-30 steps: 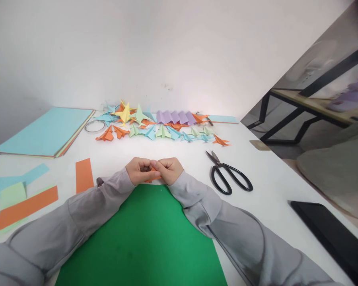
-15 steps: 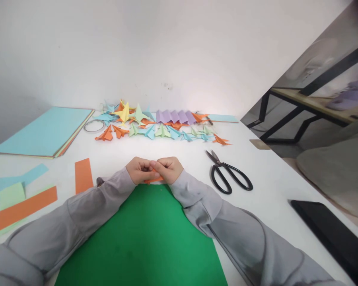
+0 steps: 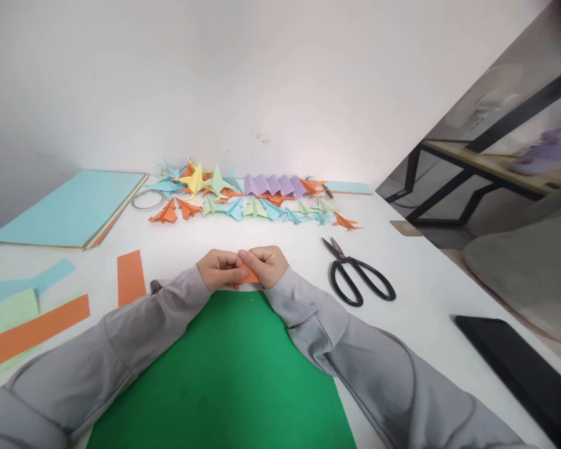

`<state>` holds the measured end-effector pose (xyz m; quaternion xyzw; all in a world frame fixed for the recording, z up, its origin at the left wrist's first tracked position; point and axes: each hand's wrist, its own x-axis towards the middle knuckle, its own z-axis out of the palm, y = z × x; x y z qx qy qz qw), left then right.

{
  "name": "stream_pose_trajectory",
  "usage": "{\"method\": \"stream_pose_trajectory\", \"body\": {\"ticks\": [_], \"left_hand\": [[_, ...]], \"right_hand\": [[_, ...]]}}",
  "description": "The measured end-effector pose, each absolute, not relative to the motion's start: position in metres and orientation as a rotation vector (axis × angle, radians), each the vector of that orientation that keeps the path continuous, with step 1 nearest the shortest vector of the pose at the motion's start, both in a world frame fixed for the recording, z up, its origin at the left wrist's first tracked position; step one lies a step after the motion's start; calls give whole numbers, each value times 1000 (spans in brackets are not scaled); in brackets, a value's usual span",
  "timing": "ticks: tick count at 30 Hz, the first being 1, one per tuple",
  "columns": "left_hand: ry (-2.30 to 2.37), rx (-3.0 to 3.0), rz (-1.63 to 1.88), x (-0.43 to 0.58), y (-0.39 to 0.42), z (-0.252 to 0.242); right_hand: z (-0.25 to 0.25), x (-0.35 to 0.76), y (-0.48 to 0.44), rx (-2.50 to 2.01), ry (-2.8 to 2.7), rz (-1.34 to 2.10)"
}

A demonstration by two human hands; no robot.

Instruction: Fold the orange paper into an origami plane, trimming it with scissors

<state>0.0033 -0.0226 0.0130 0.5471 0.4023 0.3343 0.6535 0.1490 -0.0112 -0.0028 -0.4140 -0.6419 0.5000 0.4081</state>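
Note:
Both my hands meet just beyond the far edge of a green sheet point(image 3: 234, 368). Between them is a small piece of orange paper point(image 3: 249, 276), partly covered by my fingers; whether it is folded I cannot make out. My left hand point(image 3: 219, 268) is closed, thumb and fingers pinching the paper from the left. My right hand point(image 3: 267, 263) pinches it from the right, with the thumb lying on top. Right of my hands, black-handled scissors point(image 3: 355, 268) lie on the white table with their blades parted.
Folded paper shapes point(image 3: 252, 207) in several colours line the wall, beside a purple pleated paper point(image 3: 275, 185). A stack of coloured sheets point(image 3: 65, 209) and a wire ring point(image 3: 148, 199) lie back left. Orange strips point(image 3: 131, 277) and paper scraps point(image 3: 19, 310) are at left, a black flat device point(image 3: 518, 368) at right.
My fingers have shifted slightly, and more of the orange paper now shows below my right thumb. Both hands keep their place and their pinch.

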Motion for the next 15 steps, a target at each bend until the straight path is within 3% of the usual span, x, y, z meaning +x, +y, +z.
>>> {"method": "stream_pose_trajectory", "body": {"ticks": [8,15], "left_hand": [[878,1299,827,-1,-10,4],[887,1270,874,-1,-3,2]], "right_hand": [[4,148,-15,-1012,-1523,1376],[1,148,-11,-1104,-1617,1141]]}}
